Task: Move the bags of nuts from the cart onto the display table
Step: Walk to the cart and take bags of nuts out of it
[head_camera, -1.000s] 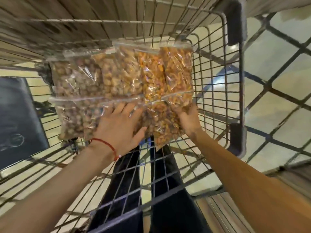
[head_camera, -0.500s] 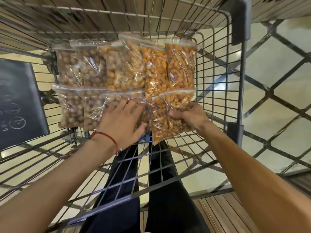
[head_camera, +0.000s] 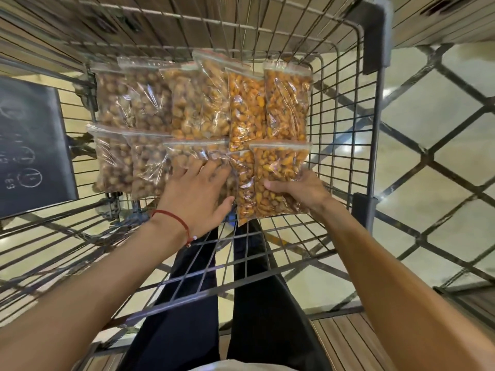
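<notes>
Several clear zip bags of nuts lie in two rows on the floor of a wire cart (head_camera: 345, 145). My right hand (head_camera: 302, 191) grips the near-right bag of orange nuts (head_camera: 278, 167), thumb on top and fingers under it, its near end raised a little. My left hand (head_camera: 195, 191), a red string on its wrist, rests flat with spread fingers on the near-middle bag of pale nuts (head_camera: 195, 153). Brown nut bags (head_camera: 128, 159) fill the left side. Behind them stand further bags, the far-right one (head_camera: 286, 103) orange.
The cart's wire walls rise on all sides, with a grey corner post (head_camera: 375, 36) at the far right. A black chalkboard sign (head_camera: 29, 145) stands to the left. Wooden slats (head_camera: 187, 17) lie beyond the cart. Pale tiled floor and my dark trousers (head_camera: 241, 303) show below.
My right hand has closed round the near-right orange bag and begun to lift it. The left hand stays pressed on the middle bag. The view has drifted slightly.
</notes>
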A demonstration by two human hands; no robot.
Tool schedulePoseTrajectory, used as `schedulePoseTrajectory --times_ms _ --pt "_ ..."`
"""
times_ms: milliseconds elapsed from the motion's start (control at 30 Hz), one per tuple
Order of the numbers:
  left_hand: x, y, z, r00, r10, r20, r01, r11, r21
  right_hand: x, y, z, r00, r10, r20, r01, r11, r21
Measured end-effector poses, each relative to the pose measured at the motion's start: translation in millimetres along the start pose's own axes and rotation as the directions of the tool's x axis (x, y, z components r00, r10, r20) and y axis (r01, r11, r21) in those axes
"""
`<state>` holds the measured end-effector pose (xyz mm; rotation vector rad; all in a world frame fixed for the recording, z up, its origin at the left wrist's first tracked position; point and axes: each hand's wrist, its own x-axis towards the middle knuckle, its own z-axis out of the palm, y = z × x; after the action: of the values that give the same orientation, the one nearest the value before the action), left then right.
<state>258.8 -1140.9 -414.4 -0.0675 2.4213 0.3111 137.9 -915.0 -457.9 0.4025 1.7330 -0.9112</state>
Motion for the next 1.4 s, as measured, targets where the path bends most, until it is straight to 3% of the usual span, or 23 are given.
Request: schedulePoseTrajectory --times_ms 233,400,467,533,667,733,800,900,1000,1100,1167,1400 --pt "-8.0 2.1 -5.4 0.997 -0.076 -0.01 0.075 0.995 -0.064 -16.9 -7.6 1.6 0.995 -0.079 0.063 0.078 0.997 0.019" --pt "-11.2 8.0 -8.2 0.983 -0.168 0.074 0.181 0.951 -0.249 -47.2 -18.4 2.1 0.992 -0.104 -0.072 0.121 0.945 0.304" --pt "-9.2 12.4 -6.7 0.972 -0.198 0.13 0.235 0.871 -0.431 -62.0 -24.5 -5.1 0.972 -0.146 -0.185 0.192 0.946 0.261" --pt "0.0 16.8 0.7 0.957 -0.207 0.202 0.287 0.749 -0.597 -76.4 -27.7 -13.6 0.929 -0.229 -0.289 0.267 0.959 0.098" --pt "31.3 26.0 24.6 0.912 -0.214 0.349 0.409 0.509 -0.757 -107.0 -24.2 -23.8 0.831 -0.353 -0.43 0.313 0.936 -0.164" --pt "46.3 31.4 32.0 0.881 -0.248 0.403 0.469 0.353 -0.81 -120.0 -19.0 -26.7 0.794 -0.38 -0.474 0.331 0.925 -0.187" --pt "58.4 39.3 36.6 0.847 -0.309 0.433 0.515 0.277 -0.811 -130.6 -13.8 -29.9 0.78 -0.375 -0.501 0.342 0.926 -0.161" --pt "65.4 51.5 37.6 0.82 -0.39 0.419 0.547 0.319 -0.774 -139.5 -7.7 -33.2 0.763 -0.353 -0.541 0.346 0.931 -0.12" --pt "63.5 60.0 34.0 0.84 -0.392 0.375 0.521 0.389 -0.76 -143.3 -3.1 -36.6 0.759 -0.334 -0.559 0.35 0.933 -0.083" --pt "66.8 62.8 39.1 0.84 -0.43 0.331 0.485 0.321 -0.813 -145.3 1.0 -39.9 0.774 -0.323 -0.545 0.358 0.933 -0.044" --pt "66.1 64.9 44.0 0.847 -0.456 0.273 0.428 0.279 -0.86 -145.8 2.5 -40.2 0.782 -0.318 -0.536 0.355 0.934 -0.037" --pt "42.3 81.9 31.4 0.906 -0.419 0.06 0.237 0.385 -0.892 -150.5 3.3 -43.3 0.82 -0.303 -0.485 0.391 0.916 0.087"
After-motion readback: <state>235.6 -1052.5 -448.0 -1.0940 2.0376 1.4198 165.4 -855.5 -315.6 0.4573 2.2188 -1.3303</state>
